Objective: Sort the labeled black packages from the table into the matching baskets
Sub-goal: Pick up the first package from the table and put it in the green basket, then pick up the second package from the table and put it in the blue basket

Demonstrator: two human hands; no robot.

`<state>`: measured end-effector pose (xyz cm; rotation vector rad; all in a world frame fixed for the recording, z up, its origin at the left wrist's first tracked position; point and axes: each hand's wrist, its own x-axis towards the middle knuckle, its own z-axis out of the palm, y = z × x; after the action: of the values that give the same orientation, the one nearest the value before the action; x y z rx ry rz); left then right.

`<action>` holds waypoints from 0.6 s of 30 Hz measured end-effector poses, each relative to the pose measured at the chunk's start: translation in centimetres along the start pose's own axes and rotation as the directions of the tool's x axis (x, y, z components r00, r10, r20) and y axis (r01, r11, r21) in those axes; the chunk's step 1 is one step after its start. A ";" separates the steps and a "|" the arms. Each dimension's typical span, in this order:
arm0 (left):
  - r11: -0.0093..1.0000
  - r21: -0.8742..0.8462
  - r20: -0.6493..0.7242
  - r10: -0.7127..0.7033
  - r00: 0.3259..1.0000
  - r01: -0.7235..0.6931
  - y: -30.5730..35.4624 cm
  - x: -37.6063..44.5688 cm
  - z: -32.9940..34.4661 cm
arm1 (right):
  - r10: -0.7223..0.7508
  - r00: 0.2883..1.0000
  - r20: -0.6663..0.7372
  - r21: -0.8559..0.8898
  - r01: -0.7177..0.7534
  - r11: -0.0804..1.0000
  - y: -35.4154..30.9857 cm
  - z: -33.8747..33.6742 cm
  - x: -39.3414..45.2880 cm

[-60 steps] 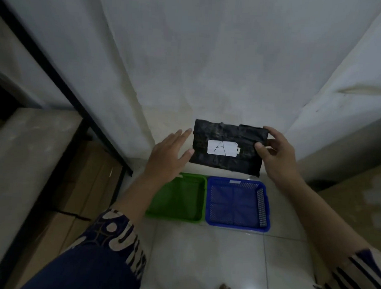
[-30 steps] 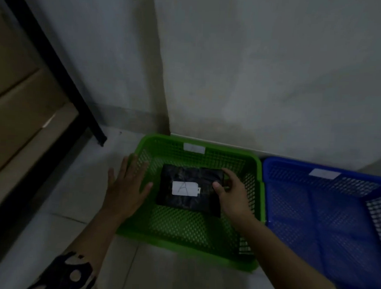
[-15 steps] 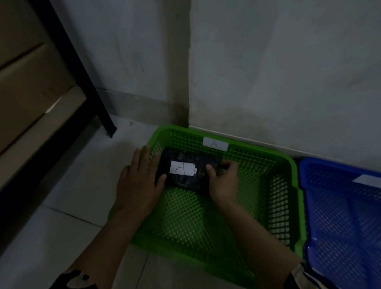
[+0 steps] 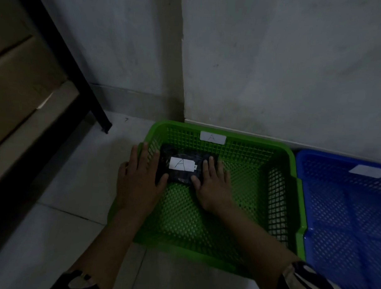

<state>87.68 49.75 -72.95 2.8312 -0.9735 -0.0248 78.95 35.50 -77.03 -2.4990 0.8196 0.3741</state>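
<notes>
A black package (image 4: 185, 176) with a white label marked "A" lies flat in the far-left corner of the green basket (image 4: 299, 204). The basket's back wall carries a white tag (image 4: 213, 138), also marked "A". My right hand (image 4: 214, 188) rests on the package's right end, fingers on top and thumb at its near edge. My left hand (image 4: 138, 181) lies flat over the basket's left rim, its thumb touching the package's near-left corner. To the right, touching the green one, stands a blue basket (image 4: 342, 214) with a white tag (image 4: 368, 171) whose letter I cannot read.
Both baskets stand on a pale tiled floor against a grey wall. A black metal leg (image 4: 79, 75) slants down to the floor at the left, with cardboard boxes (image 4: 19, 84) behind it.
The package came down from chest height into the green basket and slid to its far-left corner. My right hand's grip has flattened on top of it, and my left thumb now touches it.
</notes>
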 end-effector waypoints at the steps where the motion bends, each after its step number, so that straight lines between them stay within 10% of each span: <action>1: 1.000 0.006 0.014 0.004 1.000 -0.004 -0.1 0.0 0.2 | 0.003 1.000 0.030 -0.017 -0.002 1.000 0.0 -0.2 0.2; 18: 0.988 0.088 0.500 0.065 0.864 -0.125 10.0 -6.6 -21.7 | 0.010 0.999 0.053 0.049 -0.013 0.999 -1.5 -19.0 -19.1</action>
<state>77.77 48.93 -50.27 2.9385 -1.2423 -0.7450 66.94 35.90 -52.87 -2.4296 0.8133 0.4166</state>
